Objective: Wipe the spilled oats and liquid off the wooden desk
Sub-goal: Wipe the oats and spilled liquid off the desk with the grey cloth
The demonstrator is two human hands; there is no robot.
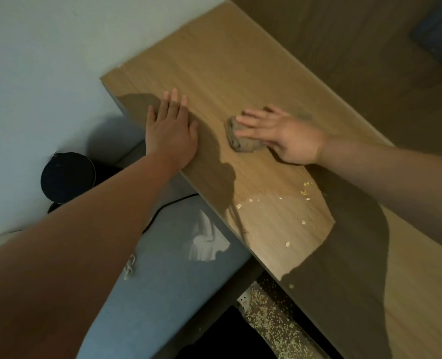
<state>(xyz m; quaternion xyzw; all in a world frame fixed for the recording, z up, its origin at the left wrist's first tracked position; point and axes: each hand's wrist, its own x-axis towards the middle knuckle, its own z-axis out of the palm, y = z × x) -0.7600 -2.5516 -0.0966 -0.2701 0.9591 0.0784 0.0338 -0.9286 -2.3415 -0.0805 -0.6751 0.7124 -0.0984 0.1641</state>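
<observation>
The left hand lies flat on the wooden counter close to its left edge, palm down, fingers straight and close together, holding nothing. The right hand is further in, also palm down with its fingers stretched out, pressing on a crumpled grey-brown cloth. The cloth shows from under the fingertips and the thumb side of the hand, and it lies on the counter between the two hands, which are apart from each other. The right hand is slightly blurred. The oats lie nearer the person than both hands, as loose pale flakes scattered singly over a glossy wet patch on the wood, with one more flake in the shadow near the counter's front edge. The cloth is well apart from these flakes. Shadows of the arms fall across the wood. Below the counter's edge, many small pale grains are strewn on the dark floor. To the left, under the left forearm, is a grey-blue fabric surface with a black cable crossing it, and a round black object sits against the pale wall. A socket is on the brown panel at the upper right.
</observation>
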